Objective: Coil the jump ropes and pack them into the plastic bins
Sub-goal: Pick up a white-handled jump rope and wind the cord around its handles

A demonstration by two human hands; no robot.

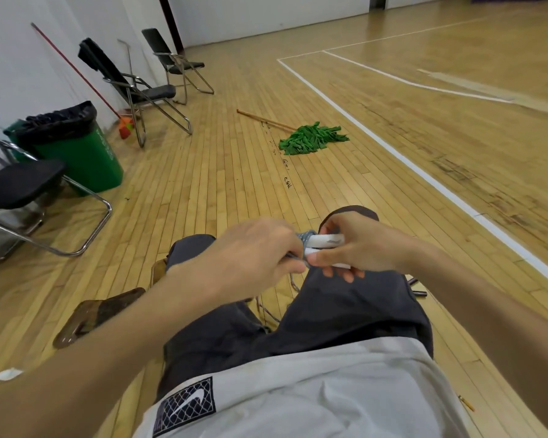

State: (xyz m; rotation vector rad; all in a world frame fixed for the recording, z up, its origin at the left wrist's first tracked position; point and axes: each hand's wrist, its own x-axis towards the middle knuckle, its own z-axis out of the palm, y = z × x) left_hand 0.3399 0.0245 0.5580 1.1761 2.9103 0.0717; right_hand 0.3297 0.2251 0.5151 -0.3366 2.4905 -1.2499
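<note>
While you sit over the wooden floor [234, 184], your right hand [361, 248] grips the white handles [326, 240]. Your left hand [253, 251] pinches the grey rope [307, 236] just beside them.

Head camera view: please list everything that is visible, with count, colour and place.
jump rope handles: two, white, in the right hand
cord: one, grey, wound at the handles' ends
folding chairs: three, black, left by the wall
waste bin: one, green with black liner, left
broom: one, red stick, leaning on the wall
mop: one, green head, lying on the floor, centre
sandal: one, brown, floor, lower left
floor: wood, white lines
left hand: pinches the cord
right hand: grips the handles
</note>
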